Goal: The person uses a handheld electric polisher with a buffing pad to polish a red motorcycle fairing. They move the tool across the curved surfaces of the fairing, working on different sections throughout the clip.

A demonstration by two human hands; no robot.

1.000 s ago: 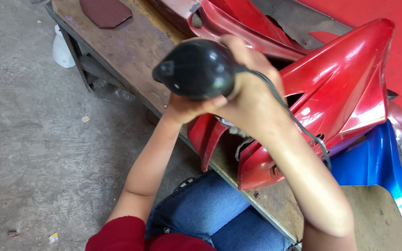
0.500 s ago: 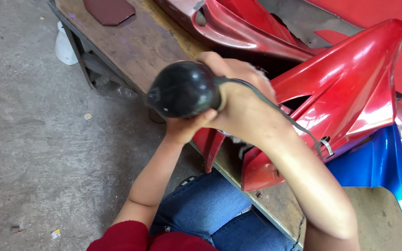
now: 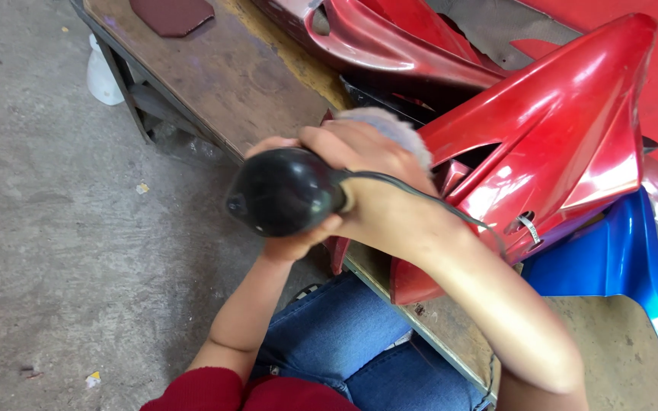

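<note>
Both hands, right hand (image 3: pixel 378 190) and left hand (image 3: pixel 291 243), grip a black power tool (image 3: pixel 283 192); its grey pad (image 3: pixel 390 125) touches the red fairing (image 3: pixel 550 129) just beyond the grip; wooden tabletop (image 3: pixel 230 68) beneath.

Worktop (image 3: pixel 253 72): low, worn brown wooden board on a dark metal frame, standing on a grey concrete floor (image 3: pixel 47 228); its near edge runs diagonally from upper left to lower right. Lying on it: a dark red flat sanding sheet (image 3: pixel 170 15) at the far left end, apart from the rest; a glossy red fairing panel (image 3: pixel 557 144) near the middle, another red panel (image 3: pixel 375 38) behind it, and a blue panel (image 3: pixel 618 259) just beside it to the right. On the floor under the left end: a white plastic bottle (image 3: pixel 103 76).
</note>
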